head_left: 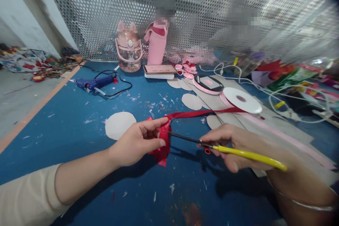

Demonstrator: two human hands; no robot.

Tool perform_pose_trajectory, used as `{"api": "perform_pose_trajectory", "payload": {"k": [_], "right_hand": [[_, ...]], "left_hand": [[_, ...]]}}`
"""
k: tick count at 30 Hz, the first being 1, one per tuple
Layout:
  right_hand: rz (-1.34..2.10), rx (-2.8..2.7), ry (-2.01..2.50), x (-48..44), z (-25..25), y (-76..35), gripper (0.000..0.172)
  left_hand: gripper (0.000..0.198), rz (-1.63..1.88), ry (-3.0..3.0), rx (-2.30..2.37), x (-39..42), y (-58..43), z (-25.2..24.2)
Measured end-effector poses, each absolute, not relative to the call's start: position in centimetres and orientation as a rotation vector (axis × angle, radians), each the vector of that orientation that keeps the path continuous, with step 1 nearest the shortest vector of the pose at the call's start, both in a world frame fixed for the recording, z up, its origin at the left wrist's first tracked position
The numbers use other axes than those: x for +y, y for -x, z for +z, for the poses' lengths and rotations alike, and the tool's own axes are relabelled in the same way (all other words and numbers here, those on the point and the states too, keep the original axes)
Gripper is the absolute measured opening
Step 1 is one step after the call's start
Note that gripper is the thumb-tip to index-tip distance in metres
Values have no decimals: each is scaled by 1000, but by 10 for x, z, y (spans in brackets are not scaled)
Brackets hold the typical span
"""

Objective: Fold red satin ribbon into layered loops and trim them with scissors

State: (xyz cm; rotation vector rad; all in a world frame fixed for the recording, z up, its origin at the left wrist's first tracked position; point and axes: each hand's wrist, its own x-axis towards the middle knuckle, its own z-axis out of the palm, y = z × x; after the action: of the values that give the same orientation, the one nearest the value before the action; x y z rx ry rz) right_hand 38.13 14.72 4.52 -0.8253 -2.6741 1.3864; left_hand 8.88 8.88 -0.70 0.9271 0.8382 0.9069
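Observation:
My left hand [137, 143] pinches a folded bunch of red ribbon [162, 146] above the blue table [79, 130]. A strand of that ribbon [196, 114] runs right to a white spool [241, 99]. My right hand [238, 144] grips yellow-handled scissors [249, 154]; their dark blades [182, 137] point left and touch the ribbon beside my left fingers.
A white paper disc [118, 124] lies left of my hand, more discs [192, 101] behind. A blue glue gun [92, 84] with its cord lies far left. A pink bottle [129, 47], a phone [160, 69], a pink ribbon spool [208, 84], grey card [265, 123] and white cables [278, 91] crowd the back and right.

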Motion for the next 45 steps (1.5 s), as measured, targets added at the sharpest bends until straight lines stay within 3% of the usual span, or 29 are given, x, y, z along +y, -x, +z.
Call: {"api": "perform_pose_trajectory", "payload": {"k": [12, 24, 30, 34, 38, 45], "right_hand": [[1313, -2722, 957, 146, 44, -356, 69], [1343, -2721, 992, 142, 46, -354, 55], [1397, -2543, 853, 148, 45, -365, 71], [1357, -2325, 913, 152, 47, -371, 73], [1407, -2238, 936, 151, 46, -374, 69], [1461, -2135, 990, 148, 44, -372, 69]], "left_hand": [[64, 878, -936, 817, 87, -89, -8], [64, 867, -931, 845, 88, -89, -6], [68, 856, -947, 857, 87, -87, -6], [58, 905, -842, 770, 89, -85, -6], [29, 968, -739, 779, 90, -85, -7], [25, 896, -745, 829, 91, -86, -11]]}}
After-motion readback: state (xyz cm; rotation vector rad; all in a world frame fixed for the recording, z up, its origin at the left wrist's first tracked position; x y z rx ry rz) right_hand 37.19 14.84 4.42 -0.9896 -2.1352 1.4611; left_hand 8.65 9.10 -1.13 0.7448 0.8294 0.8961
